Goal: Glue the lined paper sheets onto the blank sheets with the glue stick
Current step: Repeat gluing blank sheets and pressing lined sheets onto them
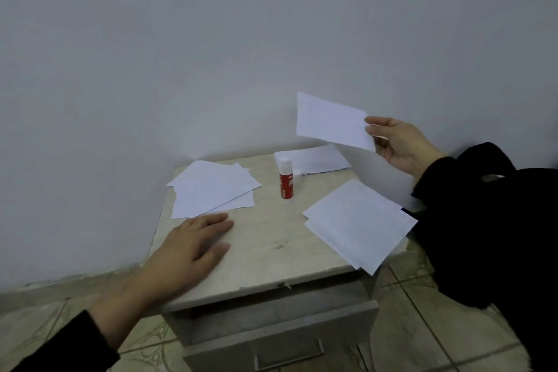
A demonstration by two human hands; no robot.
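Observation:
My right hand [398, 143] pinches one white paper sheet [332, 121] by its right edge and holds it in the air above the back right of the small table [265, 251]. A red glue stick [286, 180] stands upright in the middle back of the table, and its white cap [297, 173] lies just behind it. A stack of blank sheets [211, 189] lies at the back left. Faintly lined sheets [359, 223] lie at the right and overhang the table's edge. More paper [320, 158] lies at the back right. My left hand [187, 251] rests flat on the tabletop, its fingertips near the blank stack.
The table stands against a plain wall in a corner, and its top drawer [280, 338] is pulled partly out. Black fabric [489, 229] lies bunched beside the table's right edge. Patterned floor tiles [422, 335] surround the table.

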